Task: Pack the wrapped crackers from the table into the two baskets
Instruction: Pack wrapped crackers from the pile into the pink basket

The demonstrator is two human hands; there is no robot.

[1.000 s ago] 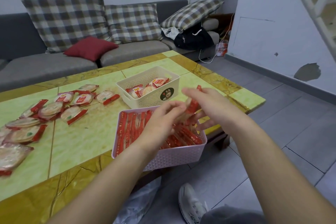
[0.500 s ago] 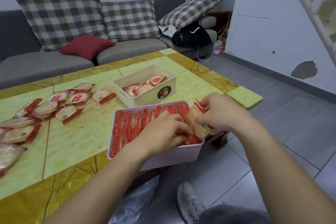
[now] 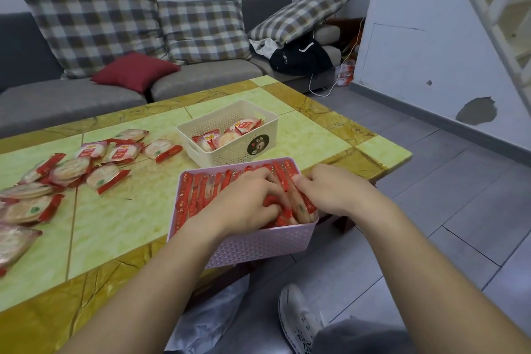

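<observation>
Fingertips of left hand (image 3: 247, 201) and right hand (image 3: 333, 190) buried among crackers (image 3: 198, 192), loose packs (image 3: 14, 241) at 9 o'clock cropped, wrapper print (image 3: 122, 152) unreadable

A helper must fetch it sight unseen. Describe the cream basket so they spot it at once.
Find the yellow-green tiled coffee table before the grey sofa. Toward its right end a cream perforated plastic basket stands just beyond the lilac perforated basket. Unlike the lilac one, packed with red-edged wrapped crackers, it holds only a few and bears a round dark sticker on its front.
</observation>
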